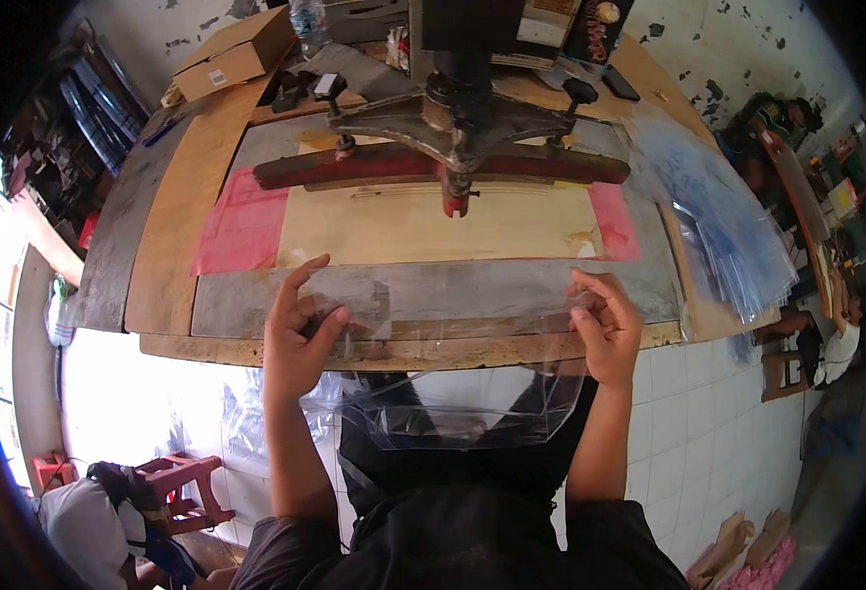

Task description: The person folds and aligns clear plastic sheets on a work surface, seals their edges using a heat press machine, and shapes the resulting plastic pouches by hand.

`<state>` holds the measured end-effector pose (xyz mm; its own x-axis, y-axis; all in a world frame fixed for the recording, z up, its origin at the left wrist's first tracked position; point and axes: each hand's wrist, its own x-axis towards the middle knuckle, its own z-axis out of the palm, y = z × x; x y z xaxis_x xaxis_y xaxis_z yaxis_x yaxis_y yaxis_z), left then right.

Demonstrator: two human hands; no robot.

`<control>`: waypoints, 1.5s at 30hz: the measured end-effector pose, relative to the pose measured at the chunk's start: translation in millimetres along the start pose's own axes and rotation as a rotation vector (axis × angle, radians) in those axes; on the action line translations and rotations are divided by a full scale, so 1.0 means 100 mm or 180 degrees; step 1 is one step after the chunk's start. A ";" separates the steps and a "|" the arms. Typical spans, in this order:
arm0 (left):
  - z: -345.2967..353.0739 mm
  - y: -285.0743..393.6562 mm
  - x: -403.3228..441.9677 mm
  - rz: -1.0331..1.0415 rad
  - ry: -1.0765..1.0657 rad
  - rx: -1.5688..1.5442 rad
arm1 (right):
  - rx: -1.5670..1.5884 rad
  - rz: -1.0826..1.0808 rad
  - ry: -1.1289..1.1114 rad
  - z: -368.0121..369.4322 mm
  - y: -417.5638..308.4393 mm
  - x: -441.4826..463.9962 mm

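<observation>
Sheet (pixel 453 425), clear plastic, hangs between left hand (pixel 300 334) and right hand (pixel 612 332), across table's (pixel 222 351) near edge, near side of press (pixel 384 171). Step looks like spreading it; next move likely calls for even tension. Palms roughly facing, forearms pointing far. Left index and thumb apart, can't tell grip; right fingers curled, pinching right side.

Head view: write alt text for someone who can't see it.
A clear sheet hangs between a person's left hand and right hand at the table edge. Beyond, a machine with a red bar stands over a cream panel with pink patches at its ends. More clear plastic lies to the right.
</observation>
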<state>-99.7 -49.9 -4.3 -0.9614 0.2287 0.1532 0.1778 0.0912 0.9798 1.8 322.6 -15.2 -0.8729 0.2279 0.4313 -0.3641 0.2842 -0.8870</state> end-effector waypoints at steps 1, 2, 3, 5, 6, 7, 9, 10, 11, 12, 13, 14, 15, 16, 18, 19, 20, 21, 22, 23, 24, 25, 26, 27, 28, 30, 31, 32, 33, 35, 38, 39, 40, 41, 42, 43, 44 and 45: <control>0.00 0.01 0.00 -0.0002 0.0025 0.0010 | 0.0017 -0.0005 -0.0021 -0.01 0.01 0.00; 0.00 0.02 -0.01 0.0018 -0.0010 -0.0095 | 0.0072 0.0044 0.0034 -0.02 0.02 0.00; -0.01 0.02 -0.01 0.0039 -0.0045 -0.0204 | 0.0124 0.0093 0.0086 -0.02 0.02 0.00; -0.07 -0.04 0.00 0.0050 -0.0076 -0.0017 | 0.0188 0.0152 0.0140 0.00 0.00 0.01; -0.09 -0.04 0.00 0.0061 -0.0135 0.0172 | 0.0181 0.0178 0.0186 0.00 0.00 0.01; -0.10 -0.01 0.00 0.0058 -0.0113 0.0168 | 0.0174 0.0204 0.0233 0.00 -0.01 0.01; -0.07 0.08 -0.02 0.0032 -0.0149 0.0128 | 0.0163 0.0282 0.0272 0.00 -0.02 0.00; -0.05 0.09 -0.02 0.0033 -0.0118 0.0140 | 0.0161 0.0357 0.0326 0.01 -0.03 0.00; -0.04 0.09 -0.01 0.0042 -0.0077 0.0030 | 0.0198 0.0340 0.0293 0.01 -0.02 0.01; -0.03 0.10 -0.01 0.0045 -0.0036 -0.0072 | 0.0205 0.0332 0.0325 0.00 0.00 0.00; -0.02 0.09 -0.02 0.0044 0.0005 -0.0039 | 0.0210 0.0329 0.0360 -0.01 0.02 0.00; -0.01 0.06 -0.01 0.0054 0.0054 -0.0129 | 0.0203 0.0302 0.0367 -0.02 0.05 0.00; 0.00 0.06 -0.01 0.0064 0.0096 -0.0228 | 0.0228 0.0299 0.0344 -0.02 0.06 0.00; -0.01 0.09 -0.02 -0.0006 0.0070 -0.0223 | 0.0198 0.0341 0.0365 -0.02 0.05 0.01; -0.02 0.11 -0.02 -0.0006 0.0073 -0.0174 | 0.0161 0.0381 0.0380 -0.02 0.04 0.01; -0.02 0.12 -0.02 -0.0007 0.0058 -0.0130 | 0.0162 0.0373 0.0403 -0.02 0.04 0.01; -0.03 0.11 -0.02 -0.0009 0.0064 -0.0134 | 0.0162 0.0367 0.0427 -0.02 0.04 0.02; -0.06 0.09 -0.03 0.0022 0.0019 -0.0074 | 0.0159 0.0367 0.0420 -0.02 0.04 0.01; -0.07 0.08 -0.03 0.0053 -0.0026 -0.0012 | 0.0175 0.0361 0.0410 -0.03 0.05 0.01; -0.07 0.09 -0.03 0.0050 -0.0018 -0.0016 | 0.0192 0.0354 0.0400 -0.03 0.06 0.01; -0.08 0.10 -0.04 0.0034 -0.0043 -0.0039 | 0.0190 0.0354 0.0390 -0.03 0.05 0.02; -0.08 0.11 -0.04 0.0019 -0.0068 -0.0062 | 0.0185 0.0382 0.0406 -0.02 0.04 0.02; -0.08 0.12 -0.04 0.0016 -0.0060 -0.0066 | 0.0179 0.0409 0.0422 -0.02 0.03 0.02; -0.07 0.13 -0.04 -0.0005 -0.0060 -0.0057 | 0.0178 0.0410 0.0414 -0.02 0.04 0.02; -0.07 0.13 -0.03 -0.0025 -0.0061 -0.0047 | 0.0181 0.0409 0.0433 -0.02 0.05 0.02; -0.09 0.11 -0.03 0.0006 -0.0074 0.0028 | 0.0183 0.0409 0.0452 -0.02 0.05 0.02; -0.10 0.10 -0.03 0.0038 -0.0091 0.0105 | 0.0192 0.0430 0.0446 -0.02 0.05 0.02; -0.08 0.13 -0.03 0.0036 -0.0090 0.0104 | 0.0201 0.0451 0.0440 -0.02 0.05 0.01; -0.06 0.17 -0.03 0.0001 -0.0058 -0.0108 | 0.0200 0.0452 0.0438 -0.02 0.04 0.02; -0.05 0.18 -0.04 -0.0036 -0.0019 -0.0321 | 0.0154 0.0479 0.0453 0.00 0.03 0.03; -0.07 0.10 -0.03 -0.0021 0.0000 -0.0365 | -0.0027 0.0568 0.0467 0.03 0.03 0.05; -0.09 0.06 -0.04 0.0019 -0.0022 -0.0278 | -0.0027 0.0568 0.0459 0.03 0.03 0.06; -0.12 0.02 -0.04 0.0058 -0.0042 -0.0191 | -0.0016 0.0579 0.0451 0.04 0.03 0.06; -0.15 -0.03 -0.03 0.0056 -0.0033 -0.0193 | -0.0005 0.0589 0.0443 0.04 0.03 0.07; -0.17 -0.06 -0.02 0.0075 -0.0129 -0.0390 | -0.0004 0.0586 0.0433 0.05 0.03 0.07; -0.19 -0.09 -0.01 0.0095 -0.0225 -0.0586 | -0.0039 0.0622 0.0464 0.06 0.02 0.08; -0.20 -0.09 -0.01 0.0096 -0.0212 -0.0585 | -0.0073 0.0656 0.0495 0.06 0.01 0.08; -0.20 -0.08 -0.01 0.0117 -0.0255 -0.0697 | -0.0070 0.0652 0.0484 0.07 0.00 0.09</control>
<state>-104.1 -70.0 -9.8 -0.9338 0.3050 0.1871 0.1541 -0.1290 0.9796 -8.2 317.9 -12.8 -0.8683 0.4197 0.2644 -0.1762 0.2374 -0.9553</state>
